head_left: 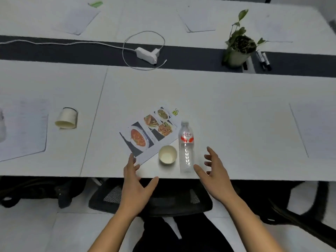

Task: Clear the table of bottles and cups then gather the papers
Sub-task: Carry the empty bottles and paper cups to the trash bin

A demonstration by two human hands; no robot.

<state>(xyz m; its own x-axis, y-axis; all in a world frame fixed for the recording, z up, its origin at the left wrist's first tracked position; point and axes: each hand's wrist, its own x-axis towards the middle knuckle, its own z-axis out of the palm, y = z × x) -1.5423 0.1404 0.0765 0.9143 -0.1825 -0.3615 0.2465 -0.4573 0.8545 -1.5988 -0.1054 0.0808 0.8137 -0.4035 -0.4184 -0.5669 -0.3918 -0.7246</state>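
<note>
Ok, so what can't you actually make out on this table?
All in the head view:
The clear object at the left edge is cut off by the frame, so I can't tell if it's a bottle.
The printed sheets at left have blurred text.
The water bottle label writing is too small to read.
The far papers are blurred and unreadable.

Red characters on the label of the water bottle (185, 148), too blurred for reading; nothing else legible.
</note>
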